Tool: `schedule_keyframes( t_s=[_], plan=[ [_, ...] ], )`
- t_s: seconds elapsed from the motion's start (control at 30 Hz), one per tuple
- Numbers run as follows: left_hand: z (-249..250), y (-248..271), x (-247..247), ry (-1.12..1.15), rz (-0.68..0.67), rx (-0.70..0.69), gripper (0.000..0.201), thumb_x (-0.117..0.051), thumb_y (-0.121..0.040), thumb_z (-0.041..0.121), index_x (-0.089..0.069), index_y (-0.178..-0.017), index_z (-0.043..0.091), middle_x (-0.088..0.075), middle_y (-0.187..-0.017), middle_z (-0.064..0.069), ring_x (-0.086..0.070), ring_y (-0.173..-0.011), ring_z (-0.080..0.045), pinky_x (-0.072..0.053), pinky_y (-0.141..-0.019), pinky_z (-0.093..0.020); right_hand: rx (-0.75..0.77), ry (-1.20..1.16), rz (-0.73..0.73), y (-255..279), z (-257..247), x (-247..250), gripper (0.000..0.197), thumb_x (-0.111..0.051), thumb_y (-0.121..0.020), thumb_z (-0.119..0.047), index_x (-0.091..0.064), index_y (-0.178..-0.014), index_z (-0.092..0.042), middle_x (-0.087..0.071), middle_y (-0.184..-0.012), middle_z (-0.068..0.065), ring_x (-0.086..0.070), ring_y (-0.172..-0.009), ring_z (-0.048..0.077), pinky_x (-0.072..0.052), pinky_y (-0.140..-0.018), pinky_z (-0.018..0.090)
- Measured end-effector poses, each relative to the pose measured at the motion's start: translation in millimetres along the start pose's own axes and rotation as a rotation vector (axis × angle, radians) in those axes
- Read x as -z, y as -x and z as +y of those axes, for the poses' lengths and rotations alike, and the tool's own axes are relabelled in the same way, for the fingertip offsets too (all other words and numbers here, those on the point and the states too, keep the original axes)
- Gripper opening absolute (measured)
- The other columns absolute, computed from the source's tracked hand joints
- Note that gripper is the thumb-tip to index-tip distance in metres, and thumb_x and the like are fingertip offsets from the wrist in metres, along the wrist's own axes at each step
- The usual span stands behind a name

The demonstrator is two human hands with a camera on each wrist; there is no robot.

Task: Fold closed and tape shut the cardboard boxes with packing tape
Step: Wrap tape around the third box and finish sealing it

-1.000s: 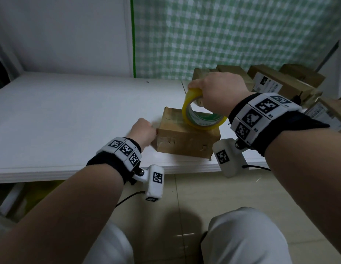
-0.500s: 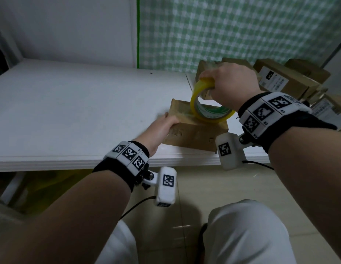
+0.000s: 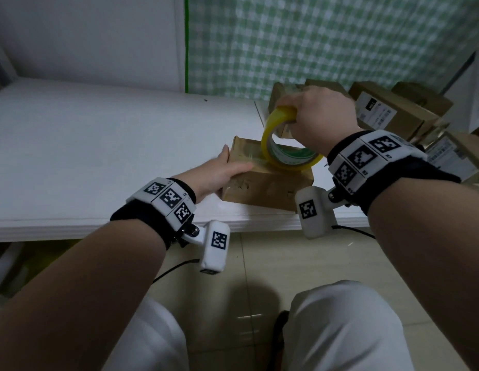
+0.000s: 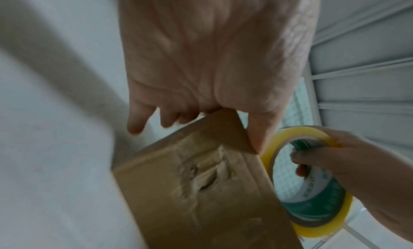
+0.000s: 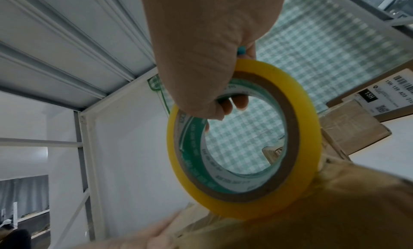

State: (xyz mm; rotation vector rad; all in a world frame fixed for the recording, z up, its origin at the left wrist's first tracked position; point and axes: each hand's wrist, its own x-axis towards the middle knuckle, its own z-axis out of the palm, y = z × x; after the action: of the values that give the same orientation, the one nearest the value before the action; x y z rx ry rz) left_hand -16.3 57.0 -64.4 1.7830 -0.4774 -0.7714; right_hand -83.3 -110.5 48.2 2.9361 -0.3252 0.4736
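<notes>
A small brown cardboard box [image 3: 268,186] lies near the front edge of the white table [image 3: 99,145]. My left hand [image 3: 234,163] holds its left end, thumb [image 4: 261,132] along the top edge and the other fingers round the far corner. My right hand [image 3: 316,116] grips a yellow roll of packing tape [image 3: 270,137] through its core. The roll stands on edge on top of the box, right of my left thumb. In the right wrist view the roll [image 5: 308,147] touches the box [image 5: 335,217] at its lower rim. Glossy tape shows across the box top.
Several more cardboard boxes [image 3: 388,111], some with white shipping labels, are heaped at the back right of the table. A green checked cloth [image 3: 326,41] hangs behind them. The table's front edge [image 3: 126,226] runs just below the box; my knees are under it.
My left hand, a fist against the box's left side a second ago, has opened and slid up onto the box's left end. The right hand has lifted slightly with the roll.
</notes>
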Motion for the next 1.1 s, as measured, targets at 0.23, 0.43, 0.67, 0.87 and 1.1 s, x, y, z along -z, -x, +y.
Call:
schedule_keyframes(
  t_s=[0.23,0.43,0.67,0.87,1.1],
  plan=[
    [43.3,-11.2,-2.7,-0.705,0.009,-0.237,0.083,-0.061,-0.076,0.064,-0.032,-0.145,0.028,-0.021,-0.157,-0.005,-0.018,-0.144,-0.027,-0.005,-0.118,-0.039,-0.027,-0.048,0.028,3.3,8.8,-4.3,0.042,-0.051,-0.088,-0.018,-0.056,-0.124,-0.039,-0.058,-0.115,0.004,-0.056,-0.102,0.029,-0.033,-0.065,0.032],
    [41.2,-26.6,-22.0,-0.84,0.153,-0.285,0.097,-0.032,-0.047,0.098,-0.05,-0.115,0.032,-0.062,-0.111,0.008,-0.047,-0.114,-0.023,-0.034,-0.104,-0.045,-0.025,-0.168,0.086,3.6,16.9,-13.9,0.038,-0.055,-0.087,-0.027,-0.057,-0.123,-0.04,-0.06,-0.113,0.002,-0.058,-0.102,0.027,-0.035,-0.067,0.031],
    [48.1,-21.6,-24.4,-0.896,0.187,-0.173,0.1,-0.038,-0.051,0.093,-0.042,-0.128,0.029,-0.057,-0.122,0.002,-0.046,-0.118,-0.023,-0.04,-0.1,-0.044,-0.287,-0.799,0.14,31.8,34.6,-47.5,0.056,-0.048,-0.077,-0.006,-0.05,-0.129,-0.028,-0.064,-0.108,0.009,-0.058,-0.099,0.031,-0.049,-0.079,0.037],
    [55.1,-15.7,-26.2,-0.903,0.171,-0.106,0.083,-0.054,-0.068,0.078,-0.04,-0.127,0.022,-0.047,-0.116,-0.002,-0.045,-0.11,-0.022,-0.043,-0.093,-0.041,-0.147,-0.631,0.114,26.6,71.0,-31.4,0.059,-0.049,-0.081,-0.005,-0.049,-0.133,-0.034,-0.06,-0.124,0.008,-0.056,-0.11,0.031,-0.05,-0.085,0.042],
    [55.6,-15.4,-27.7,-0.898,0.162,-0.124,0.079,-0.058,-0.075,0.066,-0.036,-0.135,0.019,-0.038,-0.115,0.003,-0.042,-0.111,-0.016,-0.04,-0.101,-0.039,-0.047,-0.24,0.013,50.7,112.0,-29.2,0.059,-0.045,-0.087,-0.006,-0.045,-0.136,-0.039,-0.054,-0.117,0.012,-0.053,-0.107,0.036,-0.036,-0.068,0.035]
  ],
)
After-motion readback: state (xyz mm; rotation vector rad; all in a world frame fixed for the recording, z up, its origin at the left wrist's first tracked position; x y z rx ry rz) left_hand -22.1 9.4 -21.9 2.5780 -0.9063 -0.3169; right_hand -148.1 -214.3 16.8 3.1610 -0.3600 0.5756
